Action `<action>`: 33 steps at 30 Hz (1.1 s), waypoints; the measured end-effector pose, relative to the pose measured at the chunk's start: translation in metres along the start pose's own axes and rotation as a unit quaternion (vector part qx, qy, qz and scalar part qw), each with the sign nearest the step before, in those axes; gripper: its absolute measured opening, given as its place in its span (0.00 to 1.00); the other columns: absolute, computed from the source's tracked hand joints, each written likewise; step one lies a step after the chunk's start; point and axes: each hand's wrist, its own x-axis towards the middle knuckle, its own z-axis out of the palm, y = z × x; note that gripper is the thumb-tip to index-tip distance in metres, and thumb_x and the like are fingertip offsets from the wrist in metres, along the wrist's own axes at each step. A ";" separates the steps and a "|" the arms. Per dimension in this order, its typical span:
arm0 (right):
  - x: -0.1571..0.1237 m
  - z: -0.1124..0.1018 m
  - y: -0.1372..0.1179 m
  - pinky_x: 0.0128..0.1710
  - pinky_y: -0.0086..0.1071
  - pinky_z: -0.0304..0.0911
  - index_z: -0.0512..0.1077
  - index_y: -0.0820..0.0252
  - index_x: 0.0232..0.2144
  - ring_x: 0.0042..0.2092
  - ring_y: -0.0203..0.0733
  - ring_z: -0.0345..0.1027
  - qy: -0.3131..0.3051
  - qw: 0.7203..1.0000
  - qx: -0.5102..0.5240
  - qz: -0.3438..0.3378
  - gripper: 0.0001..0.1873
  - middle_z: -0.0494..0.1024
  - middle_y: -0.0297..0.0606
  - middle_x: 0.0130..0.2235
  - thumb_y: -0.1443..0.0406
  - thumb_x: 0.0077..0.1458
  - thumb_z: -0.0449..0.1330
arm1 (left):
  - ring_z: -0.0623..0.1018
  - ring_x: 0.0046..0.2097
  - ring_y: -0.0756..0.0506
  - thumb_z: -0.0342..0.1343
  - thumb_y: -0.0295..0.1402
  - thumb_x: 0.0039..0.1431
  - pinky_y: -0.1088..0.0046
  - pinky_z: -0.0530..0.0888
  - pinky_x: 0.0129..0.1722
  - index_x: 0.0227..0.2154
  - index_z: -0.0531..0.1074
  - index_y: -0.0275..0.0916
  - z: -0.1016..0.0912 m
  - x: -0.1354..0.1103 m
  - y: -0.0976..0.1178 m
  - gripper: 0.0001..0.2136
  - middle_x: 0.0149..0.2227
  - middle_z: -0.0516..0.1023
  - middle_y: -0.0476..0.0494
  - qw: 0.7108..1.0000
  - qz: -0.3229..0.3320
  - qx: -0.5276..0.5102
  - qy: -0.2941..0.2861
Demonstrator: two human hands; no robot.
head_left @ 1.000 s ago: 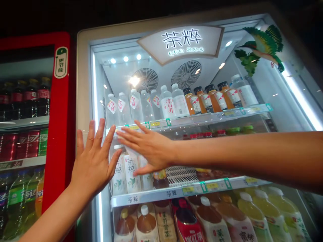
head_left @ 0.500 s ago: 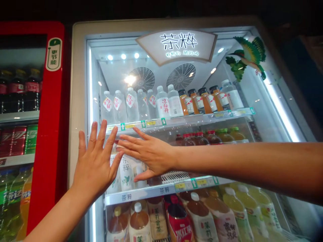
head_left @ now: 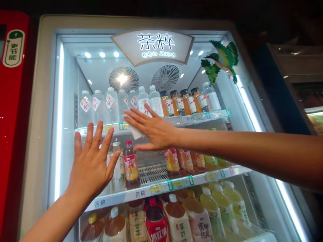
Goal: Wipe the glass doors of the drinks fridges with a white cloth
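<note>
A glass-fronted drinks fridge (head_left: 46, 117) stands before me, its door shut. My left hand (head_left: 88, 168) lies on the glass at the lower left, fingers spread and holding nothing. Farther right, my right hand (head_left: 151, 127) is stretched flat over a white tissue (head_left: 136, 132), pressing it to the door. Part of the tissue is hidden under the palm and fingers. Behind the glass near that hand are clear water bottles (head_left: 111, 104) and a red-capped iced tea bottle (head_left: 130, 164).
A lit fan-shaped sign (head_left: 153, 47) and a green bird decoration (head_left: 223, 60) are at the top of the fridge. Shelves hold several amber bottles (head_left: 185, 102) and large tea bottles (head_left: 156, 220). A red fridge (head_left: 12, 117) stands to the left.
The view has shifted right. My right hand has moved up across the glass, and the white tissue now shows below its fingers. My left hand sits farther right on the door, still spread.
</note>
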 end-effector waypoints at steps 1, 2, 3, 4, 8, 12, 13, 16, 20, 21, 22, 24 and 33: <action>-0.003 -0.001 0.017 0.74 0.61 0.23 0.41 0.67 0.74 0.77 0.52 0.31 0.005 0.999 0.001 0.050 0.53 0.41 0.49 0.76 0.35 0.63 0.45 | 0.38 0.77 0.34 0.44 0.44 0.72 0.39 0.41 0.73 0.74 0.31 0.52 0.002 0.005 0.009 0.35 0.78 0.35 0.42 1.000 0.003 0.000 0.003; -0.007 -0.002 0.032 0.74 0.64 0.24 0.40 0.67 0.74 0.77 0.55 0.30 0.012 0.995 0.006 0.099 0.54 0.40 0.51 0.76 0.35 0.63 0.45 | 0.38 0.77 0.35 0.44 0.43 0.72 0.39 0.41 0.73 0.74 0.31 0.52 0.003 0.009 0.018 0.35 0.78 0.36 0.42 1.000 0.007 0.001 0.005; -0.014 -0.003 0.042 0.73 0.67 0.25 0.39 0.67 0.74 0.77 0.57 0.30 0.021 0.990 0.013 0.137 0.54 0.39 0.52 0.76 0.35 0.63 0.45 | 0.37 0.77 0.35 0.44 0.43 0.72 0.40 0.40 0.74 0.74 0.31 0.51 0.005 0.014 0.027 0.35 0.78 0.36 0.42 1.000 0.010 0.001 0.006; -0.022 -0.002 0.046 0.72 0.69 0.25 0.38 0.65 0.74 0.77 0.59 0.30 0.028 0.988 0.020 0.154 0.54 0.39 0.52 0.76 0.35 0.63 0.44 | 0.37 0.77 0.36 0.44 0.43 0.72 0.40 0.40 0.74 0.74 0.31 0.51 0.007 0.019 0.037 0.35 0.78 0.36 0.42 1.000 0.013 0.001 0.008; -0.078 0.003 0.028 0.74 0.63 0.25 0.37 0.60 0.74 0.77 0.53 0.30 0.024 0.999 0.043 0.023 0.56 0.42 0.46 0.77 0.32 0.60 0.46 | 0.36 0.77 0.37 0.45 0.44 0.72 0.42 0.38 0.74 0.74 0.32 0.50 0.015 0.039 0.073 0.36 0.78 0.35 0.43 0.999 0.029 -0.011 0.017; -0.133 0.002 0.056 0.75 0.59 0.26 0.37 0.58 0.75 0.77 0.53 0.33 0.024 0.998 0.042 0.040 0.56 0.45 0.44 0.76 0.33 0.60 0.47 | 0.36 0.77 0.37 0.45 0.43 0.72 0.43 0.38 0.74 0.74 0.31 0.50 0.024 0.057 0.113 0.36 0.78 0.34 0.43 0.999 0.037 -0.022 0.021; -0.145 0.001 0.072 0.75 0.61 0.26 0.36 0.59 0.75 0.77 0.55 0.33 0.034 0.995 0.036 0.091 0.55 0.44 0.47 0.76 0.34 0.61 0.46 | 0.36 0.77 0.37 0.45 0.43 0.72 0.42 0.38 0.74 0.74 0.31 0.51 0.027 0.061 0.124 0.36 0.77 0.34 0.43 0.999 0.039 -0.025 0.021; -0.183 0.001 0.102 0.72 0.70 0.27 0.29 0.64 0.75 0.77 0.63 0.30 0.060 0.975 0.017 0.211 0.54 0.39 0.55 0.76 0.36 0.64 0.42 | 0.36 0.77 0.37 0.45 0.43 0.71 0.41 0.39 0.74 0.74 0.29 0.51 0.036 0.073 0.158 0.37 0.77 0.34 0.44 0.998 0.048 -0.038 0.019; -0.239 0.007 0.076 0.74 0.65 0.30 0.21 0.55 0.74 0.77 0.57 0.31 0.030 0.991 0.041 0.124 0.60 0.42 0.48 0.76 0.32 0.59 0.46 | 0.37 0.77 0.37 0.45 0.44 0.71 0.42 0.40 0.74 0.74 0.32 0.49 0.050 0.088 0.202 0.36 0.77 0.36 0.41 0.996 0.067 -0.062 0.025; -0.251 0.008 0.070 0.75 0.62 0.31 0.22 0.54 0.74 0.77 0.55 0.33 0.017 0.995 0.049 0.086 0.60 0.44 0.45 0.76 0.32 0.59 0.46 | 0.37 0.77 0.36 0.46 0.45 0.71 0.42 0.39 0.74 0.74 0.34 0.47 0.053 0.091 0.212 0.36 0.77 0.37 0.40 0.995 0.073 -0.068 0.028; -0.262 0.008 0.069 0.75 0.61 0.32 0.22 0.54 0.74 0.77 0.54 0.34 0.008 0.997 0.051 0.063 0.59 0.45 0.45 0.76 0.32 0.59 0.46 | 0.37 0.77 0.36 0.46 0.45 0.71 0.43 0.38 0.74 0.74 0.37 0.46 0.056 0.094 0.221 0.36 0.77 0.38 0.39 0.994 0.080 -0.072 0.031; -0.277 0.006 0.082 0.75 0.63 0.31 0.22 0.57 0.74 0.77 0.56 0.35 0.004 0.996 0.030 0.082 0.58 0.44 0.47 0.76 0.33 0.61 0.44 | 0.38 0.77 0.36 0.46 0.45 0.71 0.44 0.38 0.74 0.74 0.41 0.43 0.060 0.099 0.239 0.35 0.77 0.40 0.37 0.992 0.093 -0.078 0.039; -0.334 0.011 0.089 0.73 0.64 0.27 0.24 0.65 0.74 0.77 0.57 0.26 0.011 0.979 -0.009 0.203 0.57 0.38 0.53 0.77 0.34 0.63 0.42 | 0.39 0.77 0.37 0.45 0.46 0.71 0.47 0.38 0.74 0.72 0.51 0.39 0.072 0.098 0.281 0.31 0.76 0.45 0.35 0.987 0.118 -0.095 0.055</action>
